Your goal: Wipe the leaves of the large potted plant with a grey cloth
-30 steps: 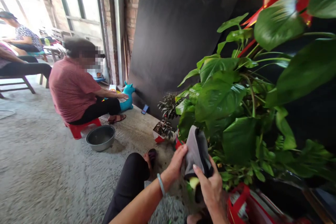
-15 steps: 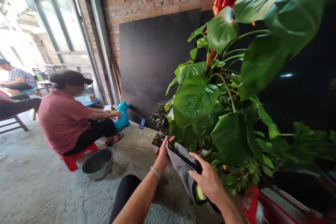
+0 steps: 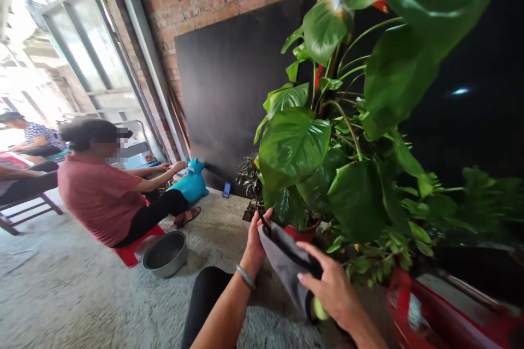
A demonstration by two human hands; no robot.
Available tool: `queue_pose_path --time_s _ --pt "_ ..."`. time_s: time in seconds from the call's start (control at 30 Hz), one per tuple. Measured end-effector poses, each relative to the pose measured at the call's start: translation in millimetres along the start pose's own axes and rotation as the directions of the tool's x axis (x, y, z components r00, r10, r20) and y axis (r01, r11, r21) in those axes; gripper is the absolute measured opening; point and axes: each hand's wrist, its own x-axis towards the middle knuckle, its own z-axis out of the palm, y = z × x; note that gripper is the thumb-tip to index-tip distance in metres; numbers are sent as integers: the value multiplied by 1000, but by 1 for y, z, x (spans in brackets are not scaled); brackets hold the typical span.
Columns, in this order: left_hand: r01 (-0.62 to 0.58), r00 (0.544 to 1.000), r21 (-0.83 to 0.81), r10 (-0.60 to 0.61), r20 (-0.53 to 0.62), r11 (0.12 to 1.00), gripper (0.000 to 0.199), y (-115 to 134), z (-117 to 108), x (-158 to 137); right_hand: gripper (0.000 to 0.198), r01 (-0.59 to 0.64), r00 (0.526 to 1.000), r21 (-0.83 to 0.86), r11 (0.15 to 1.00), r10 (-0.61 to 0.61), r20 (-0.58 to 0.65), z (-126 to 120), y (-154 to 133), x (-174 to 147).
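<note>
Between my two hands is a grey cloth piece with black edging (image 3: 282, 264); its exact kind I cannot make out. My left hand (image 3: 254, 240), with a pale bangle on the wrist, pinches its far end, where a narrow black strip stands up by the fingers. The near part is gripped by my right hand (image 3: 329, 286), thumb and fingers bent over the black edge. A pale yellow-green object (image 3: 318, 310) shows at the cloth's near end, partly hidden by the right hand.
Large-leaved potted plants (image 3: 298, 144) stand just ahead and right. A red bag (image 3: 413, 305) lies at lower right. On the left, a person (image 3: 96, 191) sits on a red stool (image 3: 130, 253) beside a grey basin (image 3: 166, 256), a blue animal figure (image 3: 192, 182) and a phone (image 3: 226, 190).
The camera view has shifted slightly. My hands keep their hold on the grey cloth, nearly unmoved. The seated person's hand has risen near the blue figure's head, and the figure leans more.
</note>
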Motion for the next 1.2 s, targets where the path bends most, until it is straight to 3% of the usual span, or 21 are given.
queue_pose_path --time_s 0.1,0.2,0.3,0.37,0.43,0.53,0.6,0.7,0.77,0.83,0.93,1.03,1.1,1.2 --pt "-31 999 32 29 42 999 53 -7 7 -2 55 92 966 -5 996 -91 -243 -25 -15 29" --pt "-34 999 64 32 32 997 52 -15 14 -4 56 86 919 -67 994 -106 -380 -20 -18 65" --pt "-56 998 96 55 14 994 50 -11 9 -4 52 54 967 -52 997 -65 -248 14 6 50" --pt "-79 997 127 82 -14 989 51 -4 -2 -3 50 31 987 -2 1000 -31 -157 34 32 12" --pt "-117 986 172 134 -96 978 50 1 -16 -2 51 -64 993 75 995 71 -97 36 53 -29" --pt "-148 938 252 216 -270 956 38 -6 -28 -5 49 -163 978 152 975 180 -109 -2 53 -67" --pt "-131 920 314 234 -315 940 32 -21 -23 -11 49 -132 959 169 977 169 -229 -44 32 -68" --pt "-123 958 462 226 -176 879 37 -44 10 -15 59 -69 850 104 992 113 -515 -102 -6 -45" --pt "-145 971 531 222 -84 835 46 -54 40 -10 64 -65 757 58 996 87 -647 -125 -23 -29" --pt "-159 968 540 238 -80 826 54 -56 66 0 65 -71 699 55 996 89 -710 -135 -30 -24" --pt "-237 935 523 338 -106 819 53 -51 85 13 65 -108 654 97 989 144 -742 -141 -34 -39" --pt "-412 835 538 541 -99 735 34 -44 90 16 64 -156 601 136 978 203 -773 -149 -43 -62" --pt "-495 784 568 620 -35 657 23 -39 97 13 62 -164 574 136 977 207 -792 -154 -49 -70" --pt "-525 821 609 544 177 595 21 -37 121 8 64 -165 584 93 982 174 -793 -156 -48 -67"
